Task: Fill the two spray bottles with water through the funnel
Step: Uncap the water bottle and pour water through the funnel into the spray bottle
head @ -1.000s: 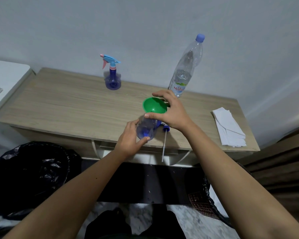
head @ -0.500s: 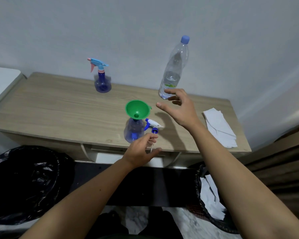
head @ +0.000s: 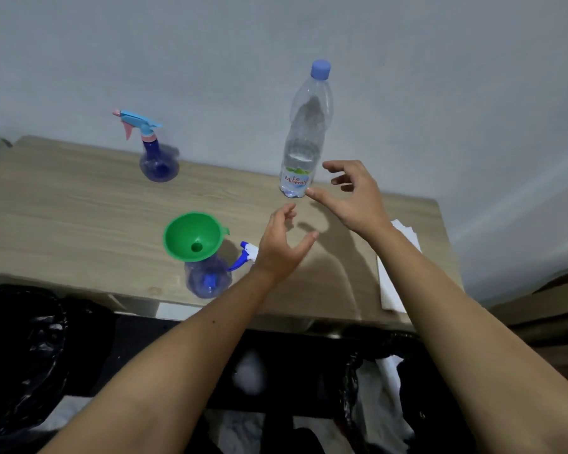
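Note:
A green funnel (head: 193, 236) sits in the neck of an uncapped blue spray bottle (head: 207, 277) near the table's front edge. Its blue-and-white spray head (head: 245, 253) lies beside it, partly behind my left hand (head: 282, 248). A second blue spray bottle (head: 158, 160) with a light-blue and pink trigger stands at the back left. A clear water bottle (head: 304, 142) with a blue cap stands at the back, partly full. My right hand (head: 350, 195) hovers open just right of its base, thumb close to it. My left hand is open in the air below it, holding nothing.
The wooden table (head: 63, 217) stands against a grey wall. A stack of white paper towels (head: 394, 273) lies on its right end. Black bin bags (head: 20, 348) sit on the floor at left and another bag (head: 374, 381) with paper at right.
Both hands left the funnel and spray bottle. My right hand reached toward the water bottle; my left rose from the spray head toward the bottle too.

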### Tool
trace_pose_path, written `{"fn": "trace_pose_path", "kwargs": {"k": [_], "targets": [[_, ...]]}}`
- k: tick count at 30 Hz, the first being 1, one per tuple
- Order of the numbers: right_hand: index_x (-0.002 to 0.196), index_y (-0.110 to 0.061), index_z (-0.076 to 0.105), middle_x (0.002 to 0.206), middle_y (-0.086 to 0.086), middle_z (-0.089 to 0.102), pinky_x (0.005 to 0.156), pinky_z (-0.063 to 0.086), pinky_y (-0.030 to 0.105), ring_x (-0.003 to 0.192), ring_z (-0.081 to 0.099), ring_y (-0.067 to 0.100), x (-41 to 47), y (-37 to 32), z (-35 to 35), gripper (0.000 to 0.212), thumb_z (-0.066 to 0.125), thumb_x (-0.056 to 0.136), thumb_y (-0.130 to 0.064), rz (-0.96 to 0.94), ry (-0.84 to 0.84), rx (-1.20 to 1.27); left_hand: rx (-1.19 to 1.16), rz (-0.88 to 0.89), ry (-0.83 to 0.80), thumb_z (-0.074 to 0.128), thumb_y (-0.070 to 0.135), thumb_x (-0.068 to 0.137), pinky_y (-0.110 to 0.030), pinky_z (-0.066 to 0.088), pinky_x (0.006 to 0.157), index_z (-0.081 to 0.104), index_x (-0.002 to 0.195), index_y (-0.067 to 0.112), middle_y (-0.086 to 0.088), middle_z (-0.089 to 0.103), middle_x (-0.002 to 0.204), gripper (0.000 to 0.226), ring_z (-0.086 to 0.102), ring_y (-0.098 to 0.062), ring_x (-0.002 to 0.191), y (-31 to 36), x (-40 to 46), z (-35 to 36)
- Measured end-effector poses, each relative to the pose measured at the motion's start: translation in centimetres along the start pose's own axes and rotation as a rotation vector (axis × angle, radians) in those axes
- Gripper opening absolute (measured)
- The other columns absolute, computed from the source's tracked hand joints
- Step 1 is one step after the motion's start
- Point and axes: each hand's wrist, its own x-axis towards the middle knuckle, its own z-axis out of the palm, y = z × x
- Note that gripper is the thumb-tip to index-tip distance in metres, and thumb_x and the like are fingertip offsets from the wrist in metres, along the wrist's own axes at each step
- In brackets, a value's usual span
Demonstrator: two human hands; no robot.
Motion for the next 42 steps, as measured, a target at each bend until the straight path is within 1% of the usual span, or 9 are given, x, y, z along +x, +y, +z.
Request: {"fn": "trace_pose_path", "kwargs": {"k": [5, 9, 12, 15, 18, 25, 30, 35, 42], "targets": [[0.137, -0.022, 0.062, 0.13, -0.002, 0.056, 0.085, 0.048, 0.013, 0.104, 0.064, 0.013, 6.1, 3.0, -0.3, 0.076, 0.093, 0.074, -0.05, -0.058, -0.006, -0.034, -0.007, -0.062, 0.122, 0.086, 0.048, 0.078, -0.04, 0.051, 0.112, 0.043, 0.154, 0.015, -0.002, 0.057, 0.143, 0.094, 0.058, -0.013, 0.131, -0.1, 6.5, 2.6], [0.147, -0.022, 0.049, 0.136, 0.003, 0.044, 0.09, 0.054, 0.024, 0.102, 0.058, 0.004, 10.6, 3.8, 0.3, 0.09, 0.093, 0.073, -0.047, -0.097, 0.02, -0.005, -0.012, -0.07, 0.197, 0.088, 0.052, 0.072, -0.036, 0.05, 0.113, 0.041, 0.155, 0.019, -0.002, 0.052, 0.148, 0.101, 0.056, -0.011, 0.132, 0.1, 11.5, 2.9], [0.15, -0.02, 0.043, 0.14, 0.004, 0.04, 0.104, 0.053, 0.03, 0.116, 0.056, 0.006, 13.6, 3.4, 1.0, 0.097, 0.095, 0.072, -0.044, -0.132, 0.046, 0.067, -0.028, -0.061, 0.226, 0.084, 0.064, 0.065, -0.027, 0.04, 0.117, 0.032, 0.163, 0.017, -0.004, 0.044, 0.158, 0.121, 0.045, -0.013, 0.145, 0.5, 15.1, 2.6], [0.147, -0.02, 0.045, 0.14, 0.0, 0.045, 0.107, 0.052, 0.033, 0.125, 0.056, 0.01, 15.6, 2.8, 2.0, 0.094, 0.094, 0.07, -0.044, -0.148, 0.038, 0.115, -0.026, -0.064, 0.205, 0.086, 0.064, 0.064, -0.034, 0.041, 0.122, 0.034, 0.163, 0.018, 0.0, 0.045, 0.161, 0.121, 0.047, -0.013, 0.147, -0.1, 17.7, 2.3], [0.147, -0.023, 0.043, 0.139, -0.004, 0.055, 0.105, 0.056, 0.037, 0.125, 0.06, 0.011, 15.9, 3.0, 2.5, 0.091, 0.092, 0.074, -0.044, -0.147, 0.023, 0.154, -0.008, -0.072, 0.184, 0.087, 0.063, 0.068, -0.043, 0.05, 0.116, 0.041, 0.157, 0.022, 0.005, 0.057, 0.152, 0.109, 0.056, -0.013, 0.139, -0.5, 18.5, 2.4], [0.145, -0.023, 0.044, 0.132, -0.005, 0.059, 0.102, 0.057, 0.033, 0.119, 0.063, 0.009, 13.1, 2.2, 1.1, 0.084, 0.093, 0.078, -0.034, -0.142, -0.022, 0.159, 0.034, -0.104, 0.204, 0.08, 0.065, 0.069, -0.045, 0.055, 0.108, 0.041, 0.155, 0.023, 0.004, 0.061, 0.147, 0.104, 0.063, -0.017, 0.131, 0.9, 15.4, 2.7], [0.147, -0.027, 0.041, 0.135, -0.004, 0.057, 0.101, 0.059, 0.036, 0.121, 0.063, 0.014, 8.4, 1.5, 0.5, 0.087, 0.093, 0.077, -0.032, -0.088, -0.02, 0.191, 0.071, -0.096, 0.131, 0.089, 0.048, 0.079, -0.044, 0.056, 0.105, 0.042, 0.154, 0.026, 0.005, 0.064, 0.143, 0.091, 0.066, -0.017, 0.125, 1.1, 11.4, 2.3], [0.146, -0.031, 0.04, 0.134, -0.006, 0.056, 0.095, 0.057, 0.021, 0.119, 0.062, 0.009, 2.4, 0.0, -0.2, 0.086, 0.093, 0.078, -0.027, -0.015, 0.033, 0.2, 0.07, -0.053, 0.047, 0.083, 0.057, 0.074, -0.042, 0.055, 0.101, 0.046, 0.151, 0.023, 0.004, 0.067, 0.139, 0.092, 0.067, -0.021, 0.124, 1.5, 6.3, 1.4], [0.144, -0.031, 0.037, 0.135, -0.003, 0.056, 0.088, 0.052, 0.01, 0.12, 0.061, 0.009, -6.0, -2.5, -1.2, 0.087, 0.094, 0.077, -0.029, 0.061, 0.05, 0.119, 0.082, -0.031, -0.079, 0.092, 0.042, 0.079, -0.032, 0.051, 0.093, 0.046, 0.146, 0.024, 0.003, 0.068, 0.134, 0.083, 0.068, -0.021, 0.118, 2.1, -0.8, -0.2]]}}
